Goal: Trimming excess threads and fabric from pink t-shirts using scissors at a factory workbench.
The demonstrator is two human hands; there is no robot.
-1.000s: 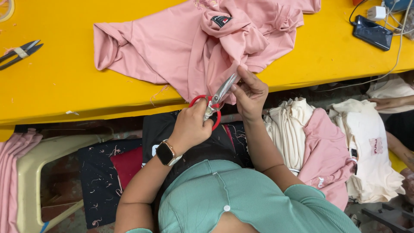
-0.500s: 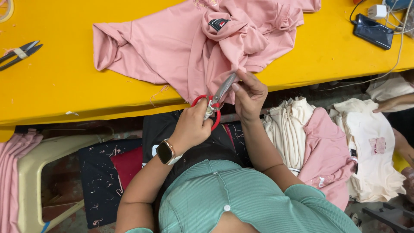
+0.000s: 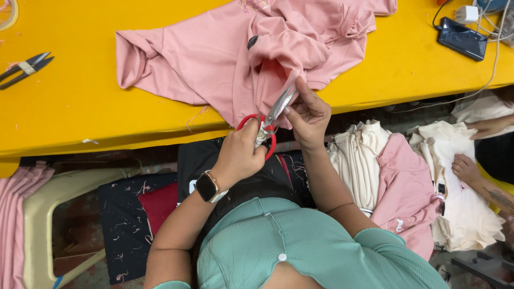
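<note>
— Two hands, one tool, one garment; take them in order. Left hand (image 3: 241,155)?

— Clenched through the red loops of the scissors (image 3: 270,120), wrist strapped with a dark watch (image 3: 207,187). It sits just below the table's front edge (image 3: 107,140).

— Scissors: lie and heading?

— Long axis runs diagonally, handles low and towards the person, blades rising up and to the right into the cloth. Tips point away from the body, at the fold of the pink garment (image 3: 214,59). Whether the blades are parted at the tips I cannot tell; the cloth covers them.

— Right hand (image 3: 309,115)?

— Pinching the garment's hanging edge, fingers (image 3: 293,107) touching the blade's right side. It holds cloth only, no tool.

— Which hand is nearer the cutting point?

— The right. It grips just beside the blades; the left stays back at the handles, lower and to the left.

— Garment: position?

— Spread crumpled across the yellow table, one corner drawn over the front edge, directly above and beyond both hands.

— Other items?

— Thread snips (image 3: 24,68) at the far left of the table, well apart. A dark phone (image 3: 461,38) with charger cable at the far right. Cream and pink folded pieces (image 3: 396,182) stacked below to the right. Another person's hands (image 3: 466,168) rest on that stack, separate from these two.
</note>
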